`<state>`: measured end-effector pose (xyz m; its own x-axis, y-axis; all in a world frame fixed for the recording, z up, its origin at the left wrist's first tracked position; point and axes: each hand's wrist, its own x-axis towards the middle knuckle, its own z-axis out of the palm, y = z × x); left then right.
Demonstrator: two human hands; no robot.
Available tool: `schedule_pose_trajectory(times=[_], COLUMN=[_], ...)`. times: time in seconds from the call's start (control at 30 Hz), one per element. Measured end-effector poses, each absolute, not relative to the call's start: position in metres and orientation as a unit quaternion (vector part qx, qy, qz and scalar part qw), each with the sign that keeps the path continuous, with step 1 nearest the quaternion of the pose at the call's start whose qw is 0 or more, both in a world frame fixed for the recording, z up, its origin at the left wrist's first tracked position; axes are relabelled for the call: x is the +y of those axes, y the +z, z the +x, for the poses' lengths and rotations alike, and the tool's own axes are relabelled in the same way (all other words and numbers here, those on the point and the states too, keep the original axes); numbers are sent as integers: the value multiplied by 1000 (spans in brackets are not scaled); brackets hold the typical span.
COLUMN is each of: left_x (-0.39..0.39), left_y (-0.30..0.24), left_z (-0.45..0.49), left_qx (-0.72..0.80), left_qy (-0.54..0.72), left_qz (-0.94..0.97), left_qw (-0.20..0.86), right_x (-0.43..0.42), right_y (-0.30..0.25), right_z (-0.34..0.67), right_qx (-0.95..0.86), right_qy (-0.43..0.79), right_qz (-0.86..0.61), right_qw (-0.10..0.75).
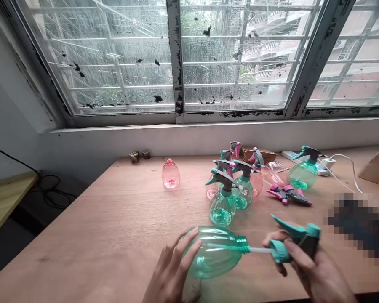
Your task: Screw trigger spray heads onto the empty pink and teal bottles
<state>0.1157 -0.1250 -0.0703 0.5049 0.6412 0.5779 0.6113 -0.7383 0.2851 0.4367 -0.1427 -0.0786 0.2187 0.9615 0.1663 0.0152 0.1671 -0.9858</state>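
Observation:
My left hand [180, 263] is wrapped round the base end of a clear green spray bottle [217, 252], which is tilted onto its side with its threaded neck to the right. In my right hand [312, 265] is a green and black trigger spray head [306, 240], gripped by its collar and body. The white dip tube [259, 250] runs from the collar into the bottle's neck, and the collar stands apart from the threads. Just beyond my hands stands a green spray bottle [221, 210] with its head on.
More spray bottles [244, 189] cluster behind. Loose pink and black spray heads [289, 195] lie right of them, near another green bottle [303, 172] and a white power strip [290, 156]. A headless pink bottle [171, 173] stands at back left. A brown cardboard piece [377, 168] lies far right.

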Motion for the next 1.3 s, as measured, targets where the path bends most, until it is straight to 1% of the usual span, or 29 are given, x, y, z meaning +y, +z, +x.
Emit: schedule_pose_trajectory(times=[0.1,0.23,0.3,0.5,0.6,0.7,0.8,0.87,0.97,1.03,1.2,1.3], left_x=[-126,-126,-126,-122,-123,-123,-122,-121,-122,-123,-125,-126], left_y=[-74,-76,-79,-85,-74,-61,-56,-56,-56,-56,-54,-55], left_z=[123,122,119,118,121,123,124,123,121,120,116,115], left_qx=[367,378,387,439,468,450,445,465,479,478,472,458], left_qy=[368,369,357,333,319,332,351,351,344,336,334,338], left_qz=[850,811,795,753,716,690,672,670,673,674,662,669], left_qw=[86,251,302,360,408,460,477,461,446,452,477,478], right_x=[-135,-132,-131,-127,-126,-126,-129,-131,-134,-135,-136,-136], right_y=[-82,-91,-90,-76,-80,-86,-86,-81,-74,-72,-70,-69], right_z=[414,401,396,381,383,390,394,393,389,386,387,386], right_qx=[-455,-426,-407,-429,-449,-468,-490,-506,-505,-499,-521,-492], right_qy=[460,522,543,583,594,591,562,546,533,533,542,562], right_qz=[-505,-501,-498,-451,-436,-420,-441,-461,-470,-469,-456,-443], right_qw=[571,543,539,522,506,506,499,483,490,496,477,496])
